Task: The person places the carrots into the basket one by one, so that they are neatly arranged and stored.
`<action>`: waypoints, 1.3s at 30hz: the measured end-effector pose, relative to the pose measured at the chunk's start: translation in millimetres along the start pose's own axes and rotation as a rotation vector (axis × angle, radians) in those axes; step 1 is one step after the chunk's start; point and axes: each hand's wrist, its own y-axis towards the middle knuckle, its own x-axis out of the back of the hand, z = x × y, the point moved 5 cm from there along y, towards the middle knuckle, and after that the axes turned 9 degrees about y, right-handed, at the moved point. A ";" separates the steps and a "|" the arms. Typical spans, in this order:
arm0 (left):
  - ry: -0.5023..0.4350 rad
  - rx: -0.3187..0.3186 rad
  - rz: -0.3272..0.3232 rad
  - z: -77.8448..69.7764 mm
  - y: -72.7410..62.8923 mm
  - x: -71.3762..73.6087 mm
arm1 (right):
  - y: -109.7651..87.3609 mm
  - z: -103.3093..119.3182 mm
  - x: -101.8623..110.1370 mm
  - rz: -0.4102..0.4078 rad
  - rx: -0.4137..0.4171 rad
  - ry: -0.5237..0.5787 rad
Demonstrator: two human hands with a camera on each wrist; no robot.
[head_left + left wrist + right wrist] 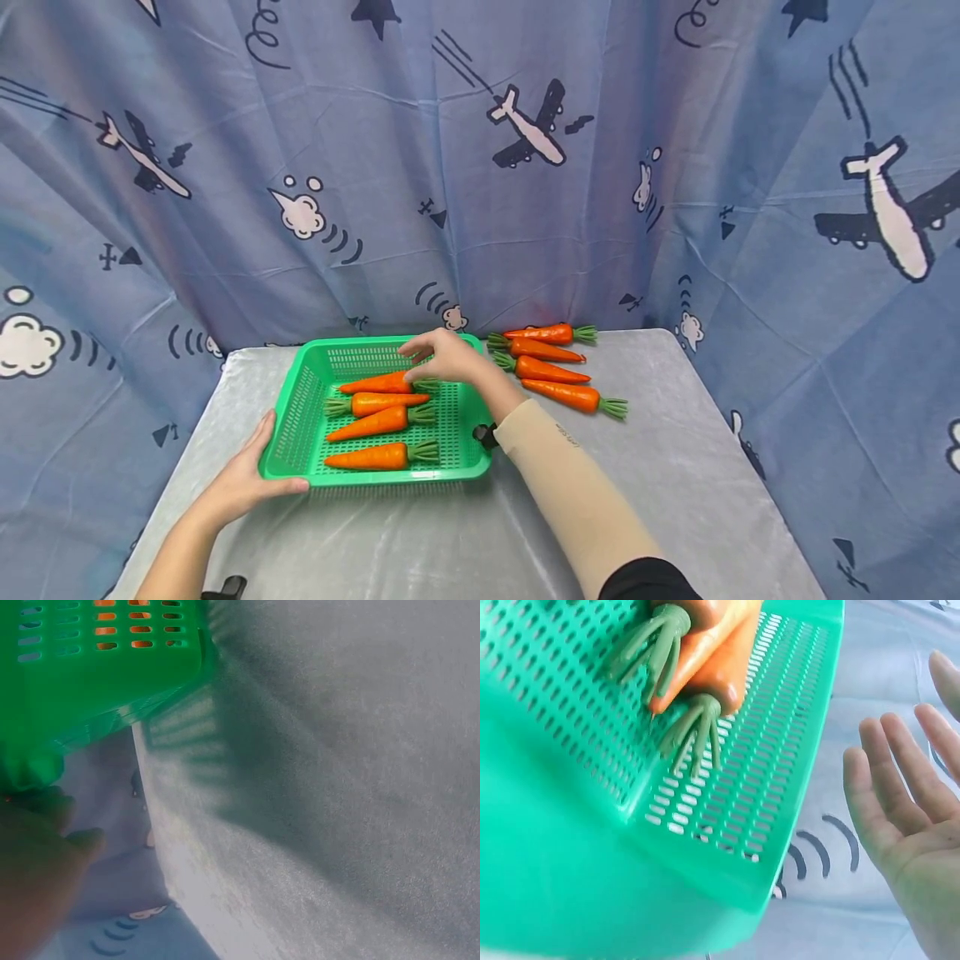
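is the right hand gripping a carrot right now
No, the right wrist view shows the right hand empty, apart from the carrots in the green basket.

A green basket (pixel 468 471) sits on a grey surface (pixel 675 467), holding four carrots (pixel 367 457); the second from the back has its green stems to the left, the others to the right. The left hand (pixel 243 483) grips the near left corner, thumb on the front rim. The right hand (pixel 447 357), below a beige sleeve (pixel 570 483), hangs over the far right part, fingers loosely bent. Four more carrots (pixel 551 369) lie right of the basket. A blue curtain (pixel 420 208) printed with planes stands behind.
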 end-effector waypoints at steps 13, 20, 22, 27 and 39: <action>0.001 -0.002 -0.001 0.5 0.1 1.7 | -27.5 -6.1 35.2 -0.131 0.010 -0.024; 0.008 0.006 -0.004 1.8 0.0 1.1 | -41.2 -20.6 55.2 -0.192 0.013 0.009; 0.012 0.012 0.000 2.0 -0.3 0.9 | -46.4 -26.5 60.9 -0.204 0.000 0.013; 0.008 0.018 0.006 2.1 -0.2 0.6 | -60.9 -42.1 74.7 -0.233 -0.031 0.014; 0.010 0.015 0.003 0.7 0.8 1.6 | -106.9 -92.5 106.8 -0.333 -0.115 -0.011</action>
